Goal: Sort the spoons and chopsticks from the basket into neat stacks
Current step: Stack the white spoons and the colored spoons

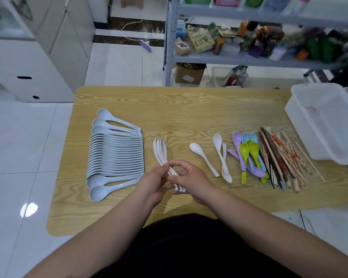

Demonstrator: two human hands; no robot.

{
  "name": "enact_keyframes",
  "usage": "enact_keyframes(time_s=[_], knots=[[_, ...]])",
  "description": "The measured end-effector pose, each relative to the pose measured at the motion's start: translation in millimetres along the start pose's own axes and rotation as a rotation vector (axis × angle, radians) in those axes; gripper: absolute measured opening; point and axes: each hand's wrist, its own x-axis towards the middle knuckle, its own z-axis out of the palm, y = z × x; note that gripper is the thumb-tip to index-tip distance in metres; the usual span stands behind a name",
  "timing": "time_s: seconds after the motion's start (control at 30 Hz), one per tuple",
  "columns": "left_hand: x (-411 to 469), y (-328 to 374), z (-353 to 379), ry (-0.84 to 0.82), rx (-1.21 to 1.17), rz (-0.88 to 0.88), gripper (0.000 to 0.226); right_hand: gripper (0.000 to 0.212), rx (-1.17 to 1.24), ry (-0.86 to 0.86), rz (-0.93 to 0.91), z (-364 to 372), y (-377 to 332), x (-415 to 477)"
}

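Left hand (152,182) and right hand (190,180), close together, both pinch the handles of nested white spoons (160,150) over mid-table (189,109). Step: squaring this stack. Next, probably: adding the loose white spoon (203,157).

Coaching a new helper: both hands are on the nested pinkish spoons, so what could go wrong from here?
The nested pale pink plastic spoons, held by their handles in the left hand and right hand, could splay or slip. The left hand might nudge the nearby row of pale blue plastic spoons.
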Motion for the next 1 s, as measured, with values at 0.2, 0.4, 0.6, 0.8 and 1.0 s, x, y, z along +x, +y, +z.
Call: enact_keyframes(time_s=[0.2, 0.4, 0.6, 0.8, 1.0], knots=[[8, 32, -9, 0.004, -0.033, 0.146, 0.021, 0.031, -0.041, -0.054, 0.051, -11, 0, 2], [19, 42, -8, 0.021, 0.015, 0.11, 0.011, 0.03, -0.102, -0.139, 0.054, -34, 7, 4], [39, 31, 17, 0.071, -0.051, 0.117, 0.015, 0.024, -0.042, -0.275, 0.206, -63, 6, 22], [70, 45, 32, 0.058, 0.027, 0.165, 0.026, 0.028, 0.016, -0.397, 0.444, -93, -11, 73], [107, 77, 35, 0.089, 0.592, 0.242, 0.021, 0.024, -0.891, -0.281, -0.011, -126, -53, 140]])
